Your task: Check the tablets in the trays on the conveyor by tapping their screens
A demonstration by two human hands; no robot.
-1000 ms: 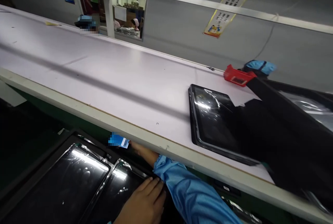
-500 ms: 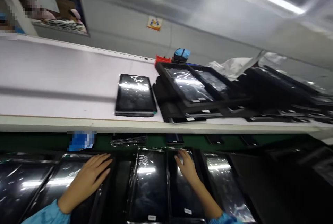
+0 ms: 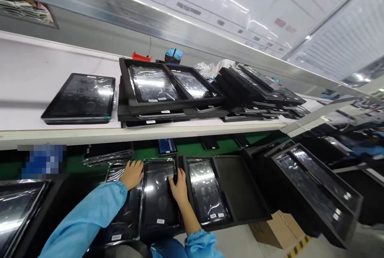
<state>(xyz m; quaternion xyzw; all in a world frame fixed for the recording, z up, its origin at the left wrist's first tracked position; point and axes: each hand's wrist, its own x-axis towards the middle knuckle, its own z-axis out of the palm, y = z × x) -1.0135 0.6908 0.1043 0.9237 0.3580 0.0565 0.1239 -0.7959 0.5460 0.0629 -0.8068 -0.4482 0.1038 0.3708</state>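
A black tablet (image 3: 159, 198) in clear film, with a white label at its lower end, lies between my hands. My right hand (image 3: 179, 188) grips its right edge, thumb on the screen side and fingers beyond the edge. My left hand (image 3: 132, 175) is at its upper left corner, fingers bent over the edge; the fingertips are partly hidden. Under my left wrist is a second film-wrapped tablet (image 3: 124, 214), partly covered by the sleeve. Just right of my right hand, a black tray (image 3: 240, 190) holds another wrapped tablet (image 3: 207, 190) in its left compartment.
A white shelf (image 3: 24, 90) runs above, bearing a tablet stack (image 3: 87, 98) and stacked black trays (image 3: 177, 108). Several thin wrapped tablets (image 3: 108, 152) lie beneath it. Right stand a tilted tray (image 3: 315, 194) and a cardboard box (image 3: 277, 228). Another wrapped tablet (image 3: 18, 206) is far left.
The view has swung right. My left hand has left the tablet farther left and come to the middle pair. My right hand has slid to its tablet's right edge, and that tablet has shifted away from me.
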